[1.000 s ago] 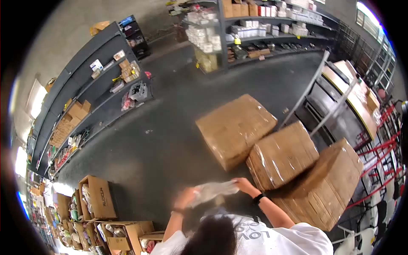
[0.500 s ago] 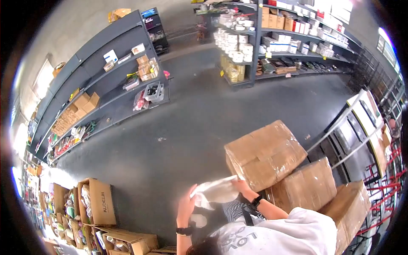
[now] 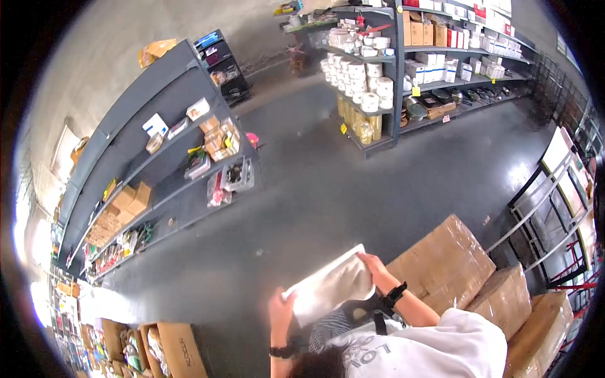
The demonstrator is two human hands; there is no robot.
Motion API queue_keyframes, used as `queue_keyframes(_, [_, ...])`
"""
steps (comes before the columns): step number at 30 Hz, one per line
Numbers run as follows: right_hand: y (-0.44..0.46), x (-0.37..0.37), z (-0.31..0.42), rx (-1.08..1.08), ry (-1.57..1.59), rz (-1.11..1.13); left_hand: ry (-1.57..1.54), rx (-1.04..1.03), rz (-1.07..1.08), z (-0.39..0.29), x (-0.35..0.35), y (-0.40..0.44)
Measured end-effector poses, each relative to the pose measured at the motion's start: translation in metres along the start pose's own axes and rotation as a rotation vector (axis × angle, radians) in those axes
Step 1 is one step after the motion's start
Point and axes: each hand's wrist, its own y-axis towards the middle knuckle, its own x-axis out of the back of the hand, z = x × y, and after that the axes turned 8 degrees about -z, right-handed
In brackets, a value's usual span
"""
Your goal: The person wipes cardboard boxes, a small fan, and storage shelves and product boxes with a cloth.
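Observation:
A white, soft sheet (image 3: 333,285), which may be cloth or a plastic bag, is stretched at a slant between my two hands above the floor. My left hand (image 3: 281,307) is closed on its left end, with a black band at the wrist. At the upper right end, my right hand (image 3: 377,272) grips the edge, fingers partly hidden behind it. A black watch (image 3: 396,293) sits on the right wrist. Just right of that hand stands a large taped carton (image 3: 444,268).
More taped cartons (image 3: 504,296) stand beside me at right, near a metal-railed cart (image 3: 535,208). Open cartons of goods (image 3: 179,353) are at lower left. Grey shelving (image 3: 145,120) stands at left. Stocked shelves (image 3: 397,75) with white rolls (image 3: 359,82) are at the back.
The white sheet has gone from crumpled and drooping to spread out taut. My right hand has moved up and right, widening the gap between my hands. The head view has shifted.

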Motion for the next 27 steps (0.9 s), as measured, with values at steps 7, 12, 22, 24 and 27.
queue_keyframes(7, [0.127, -0.151, 0.032, 0.162, -0.225, 0.361, -0.271, 0.373, 0.028, 0.085, -0.034, 0.189])
queue_keyframes(12, [0.162, -0.264, 0.105, 0.330, -0.707, 0.280, -0.369, 0.324, 0.260, 0.048, -0.108, 0.322])
queue_keyframes(22, [0.294, -0.130, 0.238, 0.688, -0.232, -0.442, -0.257, -0.168, 0.986, -0.099, -0.274, 0.504])
queue_keyframes(24, [0.305, -0.071, 0.266, 0.667, -0.062, -0.586, -0.338, -0.206, 1.069, -0.146, -0.301, 0.521])
queue_keyframes(27, [0.332, 0.006, 0.305, 0.691, 0.108, -0.789, -0.201, -0.502, 0.989, -0.168, -0.378, 0.564])
